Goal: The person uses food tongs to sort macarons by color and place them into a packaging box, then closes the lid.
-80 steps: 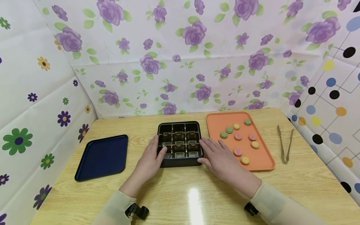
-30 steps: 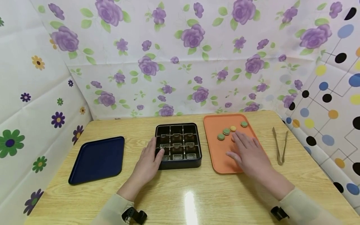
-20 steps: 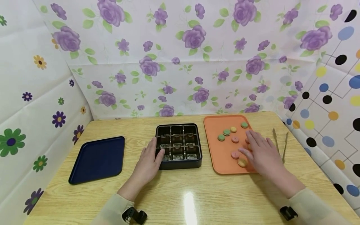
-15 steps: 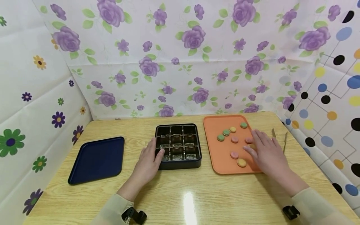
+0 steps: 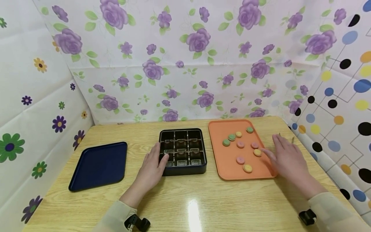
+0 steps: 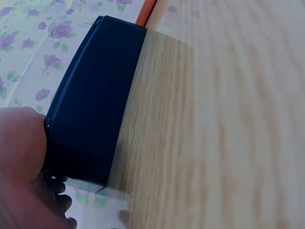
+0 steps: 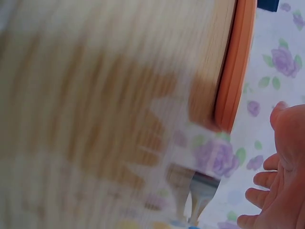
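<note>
A black box (image 5: 183, 170) with several compartments stands mid-table. My left hand (image 5: 150, 169) rests against its left side, thumb over the near left corner; the left wrist view shows the box's dark side (image 6: 95, 95) beside the hand (image 6: 21, 143). On the right, my right hand (image 5: 290, 159) hovers past the orange tray's right edge, fingers fairly straight, holding nothing. It hides most of the metal tongs, whose tip (image 5: 292, 140) shows beyond the fingers. In the right wrist view the tongs (image 7: 204, 188) lie apart from the hand (image 7: 290, 167).
The orange tray (image 5: 226, 167) bears several green, yellow and pink macarons, such as a pink macaron (image 5: 240, 160) and a yellow macaron (image 5: 247, 168). A dark blue tray (image 5: 99, 167) lies at the left. Patterned cloth (image 5: 174, 64) walls the table (image 5: 162, 206) at the back and sides.
My right hand has left the box's right side, crossed over the orange tray and macarons, and now is over the tongs. My left hand has stayed at the box.
</note>
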The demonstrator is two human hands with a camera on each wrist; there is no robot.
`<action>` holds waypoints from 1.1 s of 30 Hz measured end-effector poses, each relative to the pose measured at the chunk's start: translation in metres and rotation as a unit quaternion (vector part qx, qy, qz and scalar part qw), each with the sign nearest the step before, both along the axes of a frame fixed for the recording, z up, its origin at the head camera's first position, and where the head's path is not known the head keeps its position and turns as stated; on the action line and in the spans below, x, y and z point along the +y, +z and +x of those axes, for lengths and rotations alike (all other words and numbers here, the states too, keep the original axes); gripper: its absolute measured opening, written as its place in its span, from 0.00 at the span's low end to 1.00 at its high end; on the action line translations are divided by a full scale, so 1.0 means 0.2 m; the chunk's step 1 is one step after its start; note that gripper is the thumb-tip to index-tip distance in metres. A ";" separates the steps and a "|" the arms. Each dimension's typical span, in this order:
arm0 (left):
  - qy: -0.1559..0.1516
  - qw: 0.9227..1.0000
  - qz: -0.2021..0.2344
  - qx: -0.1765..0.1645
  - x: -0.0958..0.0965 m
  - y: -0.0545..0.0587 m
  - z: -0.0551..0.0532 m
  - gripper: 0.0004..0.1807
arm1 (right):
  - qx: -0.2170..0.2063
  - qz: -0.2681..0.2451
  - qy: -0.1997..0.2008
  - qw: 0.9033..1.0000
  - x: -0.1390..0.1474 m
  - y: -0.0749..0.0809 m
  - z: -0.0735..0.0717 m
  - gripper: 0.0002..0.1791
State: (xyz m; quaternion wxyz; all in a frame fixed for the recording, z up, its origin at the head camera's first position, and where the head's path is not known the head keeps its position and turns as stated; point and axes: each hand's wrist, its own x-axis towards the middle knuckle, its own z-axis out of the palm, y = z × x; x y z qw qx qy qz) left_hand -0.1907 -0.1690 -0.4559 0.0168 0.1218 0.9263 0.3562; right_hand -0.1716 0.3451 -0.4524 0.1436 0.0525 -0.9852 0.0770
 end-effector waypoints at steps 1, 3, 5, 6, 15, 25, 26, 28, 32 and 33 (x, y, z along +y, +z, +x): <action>0.000 1.000 0.000 0.001 0.00 0.00 0.00 0.44 | -0.003 0.001 -0.003 1.000 0.02 0.00 0.00 0.46; -0.001 1.000 0.000 0.002 0.00 0.00 0.00 0.44 | -0.008 0.002 -0.010 1.000 0.05 -0.01 0.00 0.47; -0.002 1.000 0.001 0.002 0.00 -0.01 0.00 0.44 | -0.009 0.003 -0.013 1.000 0.08 -0.02 0.00 0.46; -0.003 1.000 0.002 0.001 0.00 -0.01 0.00 0.44 | -0.004 0.003 -0.013 1.000 0.09 -0.02 0.00 0.46; -0.003 1.000 0.001 -0.003 0.00 0.00 0.01 0.44 | -0.004 0.005 -0.017 1.000 0.16 -0.03 0.00 0.46; -0.004 1.000 -0.004 -0.005 -0.01 0.00 0.00 0.45 | -0.070 -0.036 -0.047 0.996 0.24 -0.05 0.00 0.53; -0.004 1.000 -0.004 -0.004 -0.01 0.00 0.00 0.45 | -0.080 -0.040 -0.052 0.995 0.24 -0.05 0.00 0.54; -0.004 1.000 -0.004 -0.003 -0.01 0.00 0.00 0.44 | -0.093 -0.048 -0.062 0.993 0.25 -0.06 0.00 0.56; -0.007 1.000 -0.005 -0.001 -0.01 0.00 0.00 0.44 | -0.100 -0.049 -0.070 0.991 0.26 -0.06 0.01 0.57; -0.007 1.000 -0.005 -0.001 -0.01 0.00 0.00 0.45 | -0.100 -0.047 -0.071 0.991 0.26 -0.06 0.01 0.58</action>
